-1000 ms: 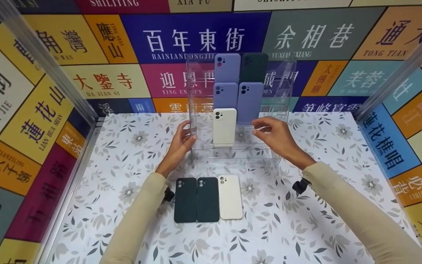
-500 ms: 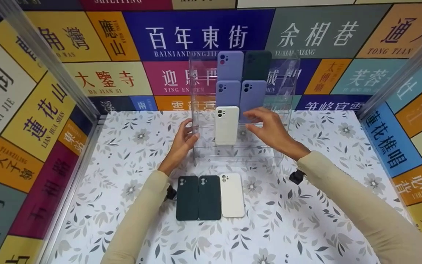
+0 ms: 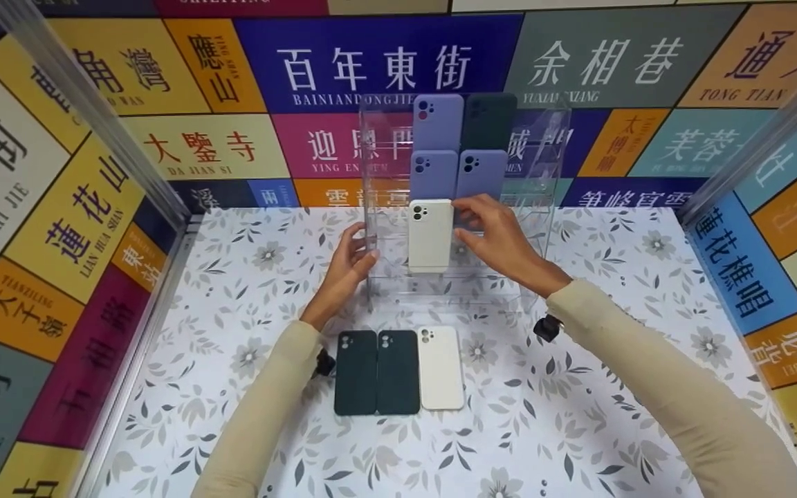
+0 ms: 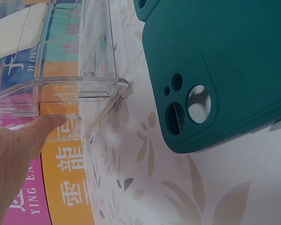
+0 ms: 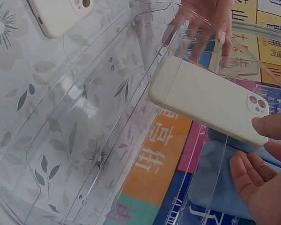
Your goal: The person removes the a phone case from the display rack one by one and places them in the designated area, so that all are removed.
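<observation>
A clear tiered acrylic display stand (image 3: 390,275) holds phone cases. My left hand (image 3: 344,271) grips its left side edge, the thumb (image 4: 54,121) lying on the clear side panel in the left wrist view. My right hand (image 3: 499,238) is at the right edge of the cream phone case (image 3: 429,238) on the lowest tier, with fingers bent and a gap between index and thumb. In the right wrist view a fingertip (image 5: 264,125) overlaps that case's camera-end corner. Behind it stand two lavender cases (image 3: 433,173), and above them a lavender case (image 3: 438,123) and a dark green case (image 3: 490,121).
On the floral tabletop (image 3: 578,415), in front of the stand, two dark green cases (image 3: 376,377) and a cream case (image 3: 441,370) lie side by side. Walls with coloured lettered panels (image 3: 378,66) enclose the table at the back and both sides.
My right hand has moved left across the front of the right lavender case to the cream case's edge. My left hand keeps its grip on the stand.
</observation>
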The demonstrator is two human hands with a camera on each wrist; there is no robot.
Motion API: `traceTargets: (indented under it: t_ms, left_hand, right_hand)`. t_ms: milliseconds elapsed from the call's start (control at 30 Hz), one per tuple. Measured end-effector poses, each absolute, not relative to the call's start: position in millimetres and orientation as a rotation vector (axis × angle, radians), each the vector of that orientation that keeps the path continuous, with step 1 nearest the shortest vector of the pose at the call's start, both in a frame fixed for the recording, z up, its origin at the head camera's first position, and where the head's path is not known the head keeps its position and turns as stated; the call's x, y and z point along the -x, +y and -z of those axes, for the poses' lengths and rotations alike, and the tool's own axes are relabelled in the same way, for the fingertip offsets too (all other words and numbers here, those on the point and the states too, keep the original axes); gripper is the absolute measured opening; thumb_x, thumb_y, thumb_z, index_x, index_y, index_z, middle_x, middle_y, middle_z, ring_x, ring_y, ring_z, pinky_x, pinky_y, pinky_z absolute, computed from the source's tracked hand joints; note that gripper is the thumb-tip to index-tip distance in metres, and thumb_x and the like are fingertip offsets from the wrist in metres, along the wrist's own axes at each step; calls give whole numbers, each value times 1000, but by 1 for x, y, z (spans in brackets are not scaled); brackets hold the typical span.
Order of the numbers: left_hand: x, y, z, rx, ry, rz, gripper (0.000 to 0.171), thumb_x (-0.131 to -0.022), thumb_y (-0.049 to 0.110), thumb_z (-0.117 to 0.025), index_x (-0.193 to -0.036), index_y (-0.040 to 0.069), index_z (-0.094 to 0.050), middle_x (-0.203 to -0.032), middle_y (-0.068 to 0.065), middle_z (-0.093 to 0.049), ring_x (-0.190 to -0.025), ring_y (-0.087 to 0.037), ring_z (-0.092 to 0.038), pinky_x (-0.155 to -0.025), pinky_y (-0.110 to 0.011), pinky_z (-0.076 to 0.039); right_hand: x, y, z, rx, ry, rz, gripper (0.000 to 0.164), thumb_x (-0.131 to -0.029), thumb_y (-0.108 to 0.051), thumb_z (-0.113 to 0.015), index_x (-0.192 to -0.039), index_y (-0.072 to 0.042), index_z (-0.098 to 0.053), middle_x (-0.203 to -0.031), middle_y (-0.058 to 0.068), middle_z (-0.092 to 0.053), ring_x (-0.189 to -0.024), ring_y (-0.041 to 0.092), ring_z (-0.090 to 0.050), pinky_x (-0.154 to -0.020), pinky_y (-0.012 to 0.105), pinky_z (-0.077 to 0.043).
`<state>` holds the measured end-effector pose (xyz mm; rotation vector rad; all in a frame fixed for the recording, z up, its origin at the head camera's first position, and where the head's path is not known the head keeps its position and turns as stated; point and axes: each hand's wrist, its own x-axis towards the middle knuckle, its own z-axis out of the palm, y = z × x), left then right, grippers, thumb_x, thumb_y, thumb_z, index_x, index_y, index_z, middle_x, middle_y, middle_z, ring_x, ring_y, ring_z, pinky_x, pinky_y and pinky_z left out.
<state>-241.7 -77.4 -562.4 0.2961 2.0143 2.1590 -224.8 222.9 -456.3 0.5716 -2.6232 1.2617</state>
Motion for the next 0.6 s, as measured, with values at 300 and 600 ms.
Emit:
traceTargets:
  t_ms: [300,600]
  left_hand:
    - [241,-77,563,-303,2002,-2179,67,-111,11,-64,-169,11,-33,-156,-28,-52,-144,-44,-55,-117,-72,-41]
    - [242,-79,565,-329,2010,-2153,73,-111,19,-66,-172,8,-28,-159,-27,-49,-150,-54,-46,-119,-73,-38]
  right_hand:
    - [228,217,461,-567,-2591,-1288,52,-97,12,-74,-148,7,-63,-129,26,-66,-114,38,-70,-99,49,-60]
    - [225,218,468,-554,-2527,-1342,43,-100,10,-73,-142,4,-67,-126,21,-67,-112,31,-71,-98,45,-61]
